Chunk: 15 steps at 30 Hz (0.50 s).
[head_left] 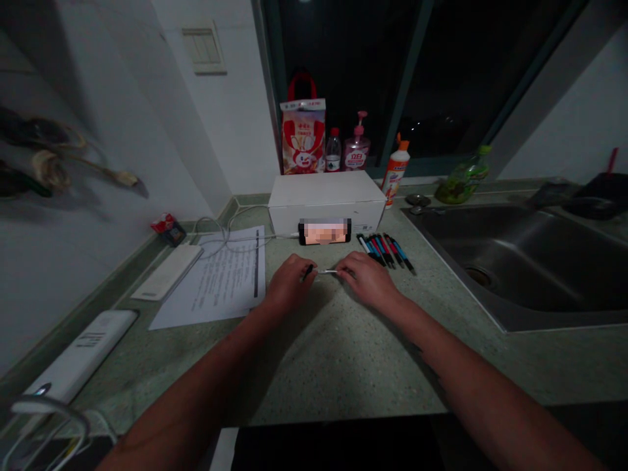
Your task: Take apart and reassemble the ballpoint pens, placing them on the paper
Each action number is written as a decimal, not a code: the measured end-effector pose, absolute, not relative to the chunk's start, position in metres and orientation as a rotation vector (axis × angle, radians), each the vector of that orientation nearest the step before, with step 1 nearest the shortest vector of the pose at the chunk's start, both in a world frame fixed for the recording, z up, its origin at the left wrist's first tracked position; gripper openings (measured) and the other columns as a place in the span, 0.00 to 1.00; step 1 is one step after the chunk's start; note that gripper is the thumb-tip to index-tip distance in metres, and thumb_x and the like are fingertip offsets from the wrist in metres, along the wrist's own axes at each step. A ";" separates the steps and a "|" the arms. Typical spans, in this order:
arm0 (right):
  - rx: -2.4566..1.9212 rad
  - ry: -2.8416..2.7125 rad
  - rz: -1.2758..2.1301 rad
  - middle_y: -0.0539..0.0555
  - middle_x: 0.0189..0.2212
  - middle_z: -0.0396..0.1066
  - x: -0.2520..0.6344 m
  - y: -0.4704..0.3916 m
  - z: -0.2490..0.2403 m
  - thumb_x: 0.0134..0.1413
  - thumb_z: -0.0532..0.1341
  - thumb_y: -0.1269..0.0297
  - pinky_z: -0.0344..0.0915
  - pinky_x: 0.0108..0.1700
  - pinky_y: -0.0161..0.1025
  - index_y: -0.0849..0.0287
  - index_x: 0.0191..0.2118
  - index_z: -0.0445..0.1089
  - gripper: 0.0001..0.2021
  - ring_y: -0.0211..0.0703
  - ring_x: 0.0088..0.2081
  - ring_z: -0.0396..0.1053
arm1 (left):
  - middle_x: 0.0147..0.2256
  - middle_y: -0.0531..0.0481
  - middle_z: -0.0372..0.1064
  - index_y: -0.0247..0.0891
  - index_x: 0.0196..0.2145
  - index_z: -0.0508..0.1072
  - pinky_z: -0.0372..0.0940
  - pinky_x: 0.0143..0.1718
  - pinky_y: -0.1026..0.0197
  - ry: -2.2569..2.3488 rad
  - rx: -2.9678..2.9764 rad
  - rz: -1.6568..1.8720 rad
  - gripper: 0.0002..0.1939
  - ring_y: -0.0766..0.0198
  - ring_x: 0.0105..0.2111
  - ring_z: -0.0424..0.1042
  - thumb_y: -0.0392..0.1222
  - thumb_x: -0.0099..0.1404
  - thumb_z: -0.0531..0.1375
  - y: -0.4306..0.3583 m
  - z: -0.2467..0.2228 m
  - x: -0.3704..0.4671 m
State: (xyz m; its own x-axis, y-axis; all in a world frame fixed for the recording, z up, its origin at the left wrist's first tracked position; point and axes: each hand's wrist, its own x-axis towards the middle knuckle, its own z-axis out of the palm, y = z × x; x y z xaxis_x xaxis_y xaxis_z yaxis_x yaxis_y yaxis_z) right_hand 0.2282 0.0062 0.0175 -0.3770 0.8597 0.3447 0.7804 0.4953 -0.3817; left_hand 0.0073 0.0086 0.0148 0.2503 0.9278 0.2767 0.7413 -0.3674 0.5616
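In front of the phone, a slim pale pen (326,271) with a black part at its left end is held level just above the counter. My left hand (291,280) pinches that black end between thumb and fingers. The thumb and fingertips of my right hand (367,276) close on the pale end; my fingers partly hide both ends. Whether the pen is in one piece or pulled apart, I cannot tell. Just beyond my right hand lies a row of several pens (386,251) with black, red and blue parts.
A phone (324,233) on a cable leans against a white box (326,191). To the left are a printed sheet (220,278), a slim white box (167,271) and a white power strip (83,353). The steel sink (540,261) is at right, bottles (395,171) behind.
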 end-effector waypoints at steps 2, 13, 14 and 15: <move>-1.332 -2.252 0.223 0.55 0.38 0.74 0.228 0.006 0.017 0.65 0.62 0.68 0.64 0.46 0.42 0.57 0.39 0.76 0.05 0.47 0.44 0.70 | 0.35 0.49 0.67 0.39 0.38 0.77 0.63 0.39 0.59 1.505 2.237 0.826 0.05 0.61 0.36 0.68 0.36 0.68 0.60 0.008 0.014 0.008; -1.393 -2.300 0.189 0.56 0.37 0.74 0.232 0.007 0.021 0.64 0.60 0.69 0.63 0.44 0.43 0.56 0.39 0.77 0.07 0.49 0.42 0.70 | 0.34 0.49 0.68 0.39 0.35 0.78 0.62 0.38 0.59 1.572 2.241 0.738 0.06 0.60 0.36 0.68 0.38 0.67 0.60 0.012 0.015 0.004; -1.415 -2.302 0.181 0.57 0.37 0.74 0.234 0.007 0.021 0.64 0.60 0.70 0.64 0.44 0.44 0.57 0.39 0.77 0.07 0.49 0.42 0.70 | 0.34 0.49 0.68 0.39 0.35 0.78 0.62 0.38 0.58 1.600 2.236 0.736 0.07 0.60 0.36 0.68 0.38 0.67 0.59 0.013 0.015 0.002; -1.430 -2.307 0.180 0.57 0.36 0.74 0.236 0.008 0.022 0.64 0.60 0.70 0.64 0.43 0.44 0.57 0.38 0.77 0.07 0.49 0.41 0.71 | 0.34 0.48 0.68 0.39 0.35 0.78 0.63 0.38 0.58 1.628 2.233 0.726 0.07 0.59 0.35 0.68 0.38 0.67 0.59 0.014 0.015 0.001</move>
